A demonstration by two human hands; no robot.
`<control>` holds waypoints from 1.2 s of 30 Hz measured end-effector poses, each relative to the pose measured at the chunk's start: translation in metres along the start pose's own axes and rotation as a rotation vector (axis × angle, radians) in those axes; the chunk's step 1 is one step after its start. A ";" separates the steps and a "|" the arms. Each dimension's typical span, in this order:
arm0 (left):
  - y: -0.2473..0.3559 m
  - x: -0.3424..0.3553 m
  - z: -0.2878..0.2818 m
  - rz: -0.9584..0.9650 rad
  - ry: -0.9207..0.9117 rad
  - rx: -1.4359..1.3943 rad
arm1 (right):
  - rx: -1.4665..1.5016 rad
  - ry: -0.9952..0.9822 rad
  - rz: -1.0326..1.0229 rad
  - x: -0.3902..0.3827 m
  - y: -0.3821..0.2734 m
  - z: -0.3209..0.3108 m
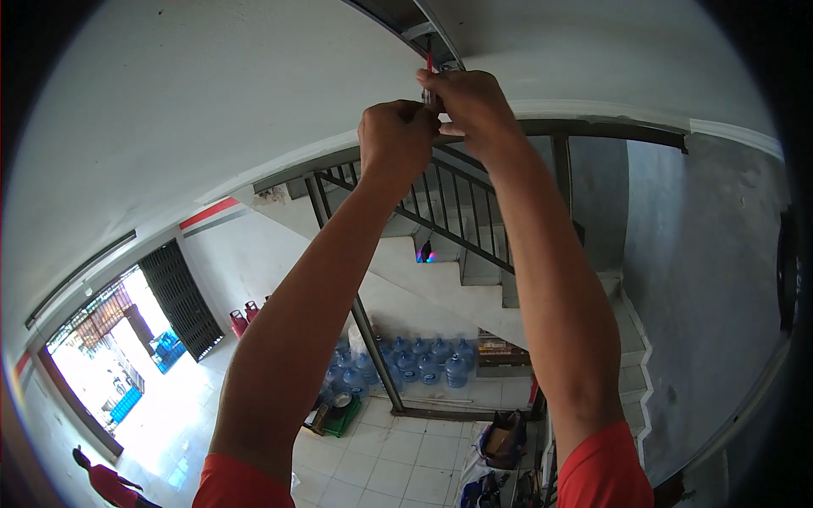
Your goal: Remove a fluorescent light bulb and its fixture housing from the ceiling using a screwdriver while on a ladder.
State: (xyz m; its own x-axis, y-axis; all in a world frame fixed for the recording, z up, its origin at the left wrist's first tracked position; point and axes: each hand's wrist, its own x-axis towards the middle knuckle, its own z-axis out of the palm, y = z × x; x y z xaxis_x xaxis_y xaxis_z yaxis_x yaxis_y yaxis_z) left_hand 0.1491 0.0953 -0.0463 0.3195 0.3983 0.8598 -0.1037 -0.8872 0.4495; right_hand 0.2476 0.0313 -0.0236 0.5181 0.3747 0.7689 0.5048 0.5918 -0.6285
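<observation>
"Where are the blue water bottles (428,370) seen?"
"They are massed at the tiled floor's (415,481) far edge, below the white staircase (440,296)."
"And the red cylinders (239,323)?"
"Those are ranged along another edge, near the dark folding gate (179,296)."

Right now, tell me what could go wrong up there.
The slim red object in the right hand could slip from its grip and drop toward the tiled floor. The metal-edged channel overhead might scrape that hand if it jerks upward. The left hand, close beside it, could get in its way.
</observation>
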 end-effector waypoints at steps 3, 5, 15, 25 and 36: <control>-0.016 0.007 0.004 -0.031 -0.069 -0.367 | 0.001 -0.108 0.096 0.002 -0.005 -0.003; -0.020 0.008 0.005 -0.023 -0.215 -0.671 | -0.024 -0.115 0.110 0.004 -0.004 -0.008; -0.005 -0.005 0.014 0.009 -0.082 -0.391 | -0.308 -0.006 -0.065 0.009 -0.003 -0.014; -0.023 0.006 0.023 -0.145 -0.217 -0.928 | -0.295 -0.042 -0.126 0.019 0.004 -0.017; -0.019 0.014 0.028 -0.035 -0.228 -0.583 | -0.322 0.022 -0.137 0.018 0.008 -0.012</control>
State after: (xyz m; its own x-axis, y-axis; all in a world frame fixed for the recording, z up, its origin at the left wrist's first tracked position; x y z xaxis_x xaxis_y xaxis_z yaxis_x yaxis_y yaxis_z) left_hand 0.1823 0.1112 -0.0494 0.5181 0.3081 0.7979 -0.5662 -0.5757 0.5899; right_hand 0.2691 0.0336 -0.0161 0.4434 0.2904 0.8480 0.7607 0.3784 -0.5273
